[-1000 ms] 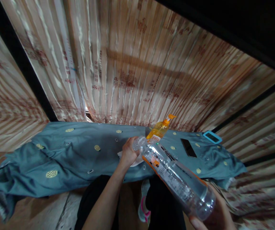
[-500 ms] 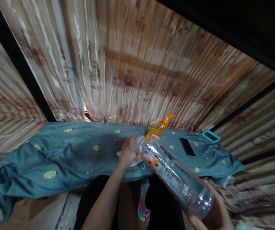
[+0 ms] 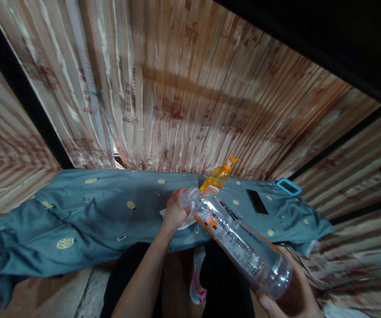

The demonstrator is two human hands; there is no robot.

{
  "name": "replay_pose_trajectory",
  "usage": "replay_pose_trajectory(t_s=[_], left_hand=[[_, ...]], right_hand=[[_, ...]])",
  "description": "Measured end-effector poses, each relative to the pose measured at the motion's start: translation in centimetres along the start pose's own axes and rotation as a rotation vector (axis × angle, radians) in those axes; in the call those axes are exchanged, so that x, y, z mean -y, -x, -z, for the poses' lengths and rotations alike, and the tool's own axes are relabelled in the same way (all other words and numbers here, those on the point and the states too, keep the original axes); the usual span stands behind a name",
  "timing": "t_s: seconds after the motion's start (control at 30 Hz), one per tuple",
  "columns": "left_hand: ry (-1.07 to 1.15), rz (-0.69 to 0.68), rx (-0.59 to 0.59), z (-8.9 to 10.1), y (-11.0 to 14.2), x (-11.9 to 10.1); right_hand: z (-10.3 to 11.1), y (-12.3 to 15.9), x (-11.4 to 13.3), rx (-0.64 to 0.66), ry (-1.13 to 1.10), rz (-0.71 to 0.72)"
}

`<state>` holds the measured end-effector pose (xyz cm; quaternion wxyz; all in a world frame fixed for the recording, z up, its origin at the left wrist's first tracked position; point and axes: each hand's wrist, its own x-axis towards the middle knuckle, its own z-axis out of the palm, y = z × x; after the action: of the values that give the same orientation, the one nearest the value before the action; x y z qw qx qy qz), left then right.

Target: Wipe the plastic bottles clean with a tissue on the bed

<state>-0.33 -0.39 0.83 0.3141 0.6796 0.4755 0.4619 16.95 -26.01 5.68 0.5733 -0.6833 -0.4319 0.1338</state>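
A large clear plastic bottle (image 3: 243, 243) with an orange-edged label slants across the view in front of me, its neck to the upper left. My left hand (image 3: 176, 210) is closed around the neck end. At the base, my right hand (image 3: 290, 296) grips the bottle from below and the right, partly hidden behind it. Beneath my left hand lies something white and thin, like a tissue or cloth (image 3: 186, 222), mostly covered. Just beyond the bottle's neck stands an orange pump bottle (image 3: 217, 177) holding yellow liquid.
Blue-green fabric with yellow pineapple prints (image 3: 104, 212) covers the low surface. On its right side lie a black phone (image 3: 257, 202) and a blue-framed device (image 3: 289, 187). Striped curtains (image 3: 177, 97) hang behind, with dark frame bars. My legs and a shoe (image 3: 197, 278) are below.
Both hands keep the same hold on the plastic bottle. The whole view has shifted slightly, so things appear a little further left.
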Motion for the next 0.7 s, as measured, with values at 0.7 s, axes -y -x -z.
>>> replay_pose_trajectory(t_s=[0.7], left_hand=[[0.011,0.005,0.004,0.14,0.04,-0.29]], right_hand=[[-0.05,-0.05,0.07,-0.001,-0.016,-0.01]])
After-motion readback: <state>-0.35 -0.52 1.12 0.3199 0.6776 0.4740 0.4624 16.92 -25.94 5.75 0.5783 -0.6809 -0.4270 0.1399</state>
